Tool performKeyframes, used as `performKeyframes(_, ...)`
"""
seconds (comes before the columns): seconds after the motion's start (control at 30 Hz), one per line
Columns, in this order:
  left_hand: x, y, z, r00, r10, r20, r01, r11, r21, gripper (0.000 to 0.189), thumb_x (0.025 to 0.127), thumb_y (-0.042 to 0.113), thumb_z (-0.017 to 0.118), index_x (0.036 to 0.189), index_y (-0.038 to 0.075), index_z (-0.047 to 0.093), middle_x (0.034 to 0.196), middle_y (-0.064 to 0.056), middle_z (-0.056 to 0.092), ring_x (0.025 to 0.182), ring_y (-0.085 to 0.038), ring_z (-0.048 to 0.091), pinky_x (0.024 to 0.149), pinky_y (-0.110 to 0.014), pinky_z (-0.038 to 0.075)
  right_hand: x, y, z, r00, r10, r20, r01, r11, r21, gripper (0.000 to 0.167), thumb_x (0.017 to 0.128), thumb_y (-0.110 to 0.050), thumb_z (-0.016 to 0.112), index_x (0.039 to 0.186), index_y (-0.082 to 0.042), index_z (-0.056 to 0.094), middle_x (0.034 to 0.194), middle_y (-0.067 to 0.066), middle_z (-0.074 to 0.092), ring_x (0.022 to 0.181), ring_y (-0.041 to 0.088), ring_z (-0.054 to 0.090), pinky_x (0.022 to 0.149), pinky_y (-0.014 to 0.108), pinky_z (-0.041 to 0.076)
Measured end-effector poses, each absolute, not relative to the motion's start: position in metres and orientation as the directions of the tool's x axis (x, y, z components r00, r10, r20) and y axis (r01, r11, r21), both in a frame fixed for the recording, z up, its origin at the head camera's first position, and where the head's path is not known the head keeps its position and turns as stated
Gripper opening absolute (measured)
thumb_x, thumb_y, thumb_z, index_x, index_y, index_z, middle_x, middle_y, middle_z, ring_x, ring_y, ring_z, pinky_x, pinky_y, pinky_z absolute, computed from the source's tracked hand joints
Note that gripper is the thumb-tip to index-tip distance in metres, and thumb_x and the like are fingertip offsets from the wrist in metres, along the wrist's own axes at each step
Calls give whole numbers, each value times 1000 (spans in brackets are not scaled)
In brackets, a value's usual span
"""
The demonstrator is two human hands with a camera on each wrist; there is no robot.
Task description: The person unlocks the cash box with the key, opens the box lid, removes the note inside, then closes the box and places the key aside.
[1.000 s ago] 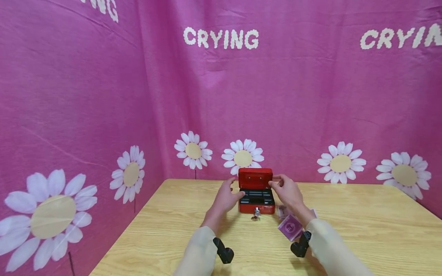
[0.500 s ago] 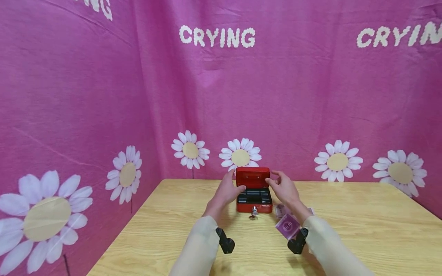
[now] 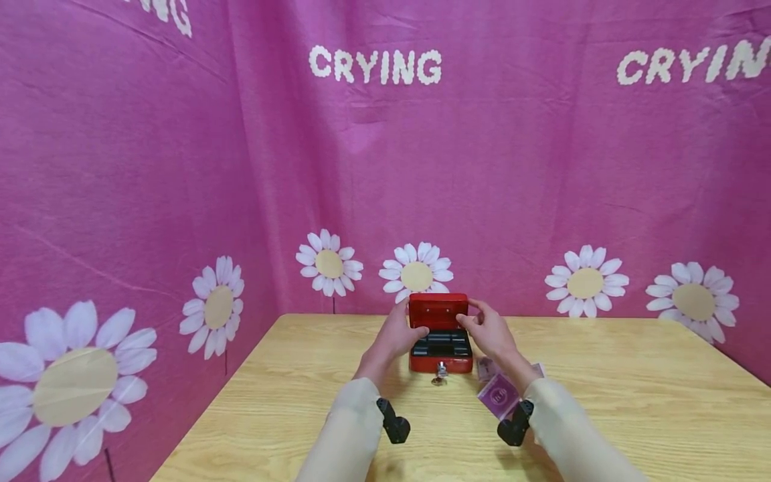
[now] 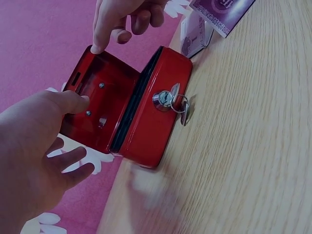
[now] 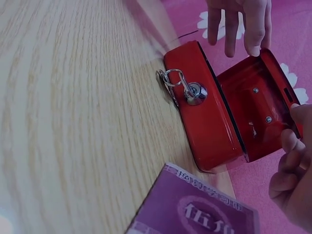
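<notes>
A small red cash box (image 3: pixel 424 365) stands on the table with its lid (image 3: pixel 436 313) raised and a black tray (image 3: pixel 442 338) inside. Keys on a ring (image 4: pixel 181 103) hang from the silver lock (image 5: pixel 196 93) on its front. At the lid's left side, my left hand (image 3: pixel 394 333) pinches the edge; the thumb lies on the inner face, the index finger is mostly hidden, and the other fingers are spread away. My right hand (image 3: pixel 490 331) pinches the lid's right edge between thumb and index finger, with its remaining fingers curled beside it.
Purple play-money notes (image 3: pixel 498 396) lie to the box's right, partly under my right forearm. A pink curtain (image 3: pixel 500 167) with daisies and lettering hangs behind and left of the wooden table (image 3: pixel 602 395).
My right hand has come in leftward, bringing its thumb onto the lid's inner edge. The left thumb has risen from the tray's level to the lid. The view has shifted slightly.
</notes>
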State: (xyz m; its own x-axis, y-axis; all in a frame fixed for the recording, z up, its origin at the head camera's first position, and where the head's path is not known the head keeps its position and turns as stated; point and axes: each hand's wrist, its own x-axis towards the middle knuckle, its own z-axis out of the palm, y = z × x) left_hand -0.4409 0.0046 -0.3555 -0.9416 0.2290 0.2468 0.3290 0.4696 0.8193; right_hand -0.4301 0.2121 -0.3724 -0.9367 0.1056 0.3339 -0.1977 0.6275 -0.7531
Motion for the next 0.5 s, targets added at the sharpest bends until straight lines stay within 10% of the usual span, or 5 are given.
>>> performKeyframes(0.5,-432,2,-364,-949,205,241,310,456,834,75,92,15,69,156,13,30,153,-13,44,130,-41,50,104,-54,47,-419,211,-373,-951,74,301,-220,524,-823,61,100,-29,58,151,-4,38,103,23,67,96,31,66,85,37,50)
